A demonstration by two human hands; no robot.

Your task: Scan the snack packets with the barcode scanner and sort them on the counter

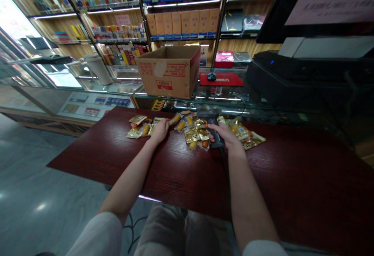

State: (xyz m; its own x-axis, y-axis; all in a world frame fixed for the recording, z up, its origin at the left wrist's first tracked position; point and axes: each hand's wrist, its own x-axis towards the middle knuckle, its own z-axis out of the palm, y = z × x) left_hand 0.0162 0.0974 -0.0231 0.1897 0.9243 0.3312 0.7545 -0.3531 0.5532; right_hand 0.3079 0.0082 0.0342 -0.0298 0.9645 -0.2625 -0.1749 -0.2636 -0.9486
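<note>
Several small gold snack packets lie scattered across the far side of a dark red wooden table. My right hand is closed round the handle of a dark barcode scanner, whose head points at the packets. My left hand rests on the table with its fingers on a snack packet at the left part of the pile. A separate small group of packets lies further left.
An open cardboard box stands on the glass counter behind the table. A red mouse mat with a mouse and a black printer or till are at the right. Shelves of boxed goods fill the back wall.
</note>
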